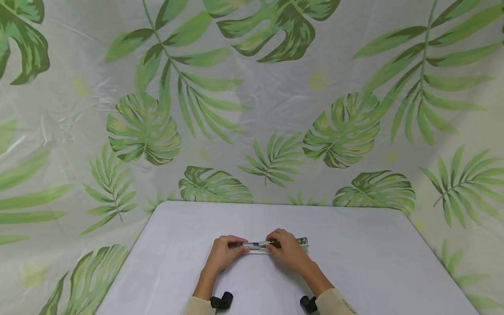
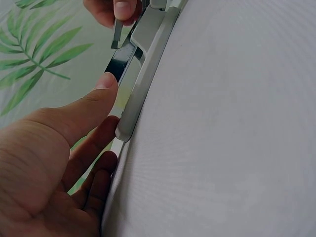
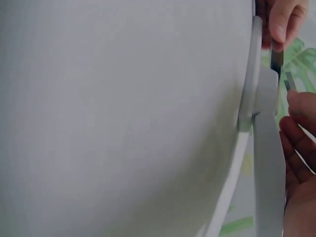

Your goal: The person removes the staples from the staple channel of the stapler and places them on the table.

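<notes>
Leaf-print sheeting [image 1: 271, 116] hangs behind a white counter [image 1: 362, 253]. Fingers of the left hand [image 1: 223, 254] pinch one end of an open stapler [image 2: 148, 81]; those of the right hand [image 1: 290, 252] pinch a grey staple strip [image 2: 117, 33] just beside it — the stapler lying crosswise on the counter.

Stapler [image 2: 147, 74] on table [image 1: 374, 253], backdrop [image 1: 275, 100] behind the table
</notes>
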The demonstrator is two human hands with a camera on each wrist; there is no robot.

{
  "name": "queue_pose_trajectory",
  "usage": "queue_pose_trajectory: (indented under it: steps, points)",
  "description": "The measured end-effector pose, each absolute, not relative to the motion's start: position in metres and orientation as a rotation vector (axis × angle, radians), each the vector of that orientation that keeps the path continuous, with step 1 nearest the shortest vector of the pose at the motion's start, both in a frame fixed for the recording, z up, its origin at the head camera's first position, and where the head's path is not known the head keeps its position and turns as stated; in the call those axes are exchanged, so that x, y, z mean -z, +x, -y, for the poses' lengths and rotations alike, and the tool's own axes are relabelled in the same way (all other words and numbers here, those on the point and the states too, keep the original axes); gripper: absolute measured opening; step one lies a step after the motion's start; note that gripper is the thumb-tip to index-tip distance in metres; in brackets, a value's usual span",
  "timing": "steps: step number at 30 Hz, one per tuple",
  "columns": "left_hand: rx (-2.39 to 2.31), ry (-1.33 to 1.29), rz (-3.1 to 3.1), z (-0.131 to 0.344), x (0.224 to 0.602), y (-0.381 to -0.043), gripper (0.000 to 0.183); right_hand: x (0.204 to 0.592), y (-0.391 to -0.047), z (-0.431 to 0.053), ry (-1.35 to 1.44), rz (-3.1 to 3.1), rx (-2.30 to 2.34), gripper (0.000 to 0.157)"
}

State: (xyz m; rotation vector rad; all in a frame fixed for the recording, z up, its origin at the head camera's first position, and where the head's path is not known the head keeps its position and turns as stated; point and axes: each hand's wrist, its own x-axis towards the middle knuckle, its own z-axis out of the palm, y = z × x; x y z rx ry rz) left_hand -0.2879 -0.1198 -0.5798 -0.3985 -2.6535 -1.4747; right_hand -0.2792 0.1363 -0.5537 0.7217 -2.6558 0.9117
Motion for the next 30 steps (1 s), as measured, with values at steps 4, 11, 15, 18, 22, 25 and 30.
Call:
queue_pose_trajectory:
  steps: [4, 11, 15, 18, 22, 25, 30]
  points:
    - [1.475, -0.403, 2.655, 0.120, 0.580, -0.288, 0.021, 0.549, -0.276, -0.146, 0.719, 2.644, -0.967, 0.014]
    - [1.475, -0.415, 2.660, 0.120, 0.580, -0.286, 0.022, 0.538, -0.272, -0.171, 0.702, 2.605, -0.938, 0.017]
    - [1.470, -0.409, 2.659, 0.121, 0.579, -0.286, 0.022, 0.533, -0.271, -0.185, 0.686, 2.581, -0.925, 0.018]
    - [1.473, -0.401, 2.660, 0.121, 0.578, -0.286, 0.022, 0.530, -0.270, -0.195, 0.658, 2.582, -0.923, 0.018]
    - [1.476, -0.408, 2.661, 0.121, 0.579, -0.286, 0.022, 0.529, -0.268, -0.209, 0.633, 2.554, -0.917, 0.018]
    - [1.473, -0.405, 2.667, 0.121, 0.580, -0.287, 0.022, 0.530, -0.267, -0.220, 0.628, 2.517, -0.884, 0.018]
    - [1.467, -0.399, 2.665, 0.121, 0.580, -0.287, 0.022, 0.530, -0.266, -0.238, 0.575, 2.498, -0.858, 0.019]
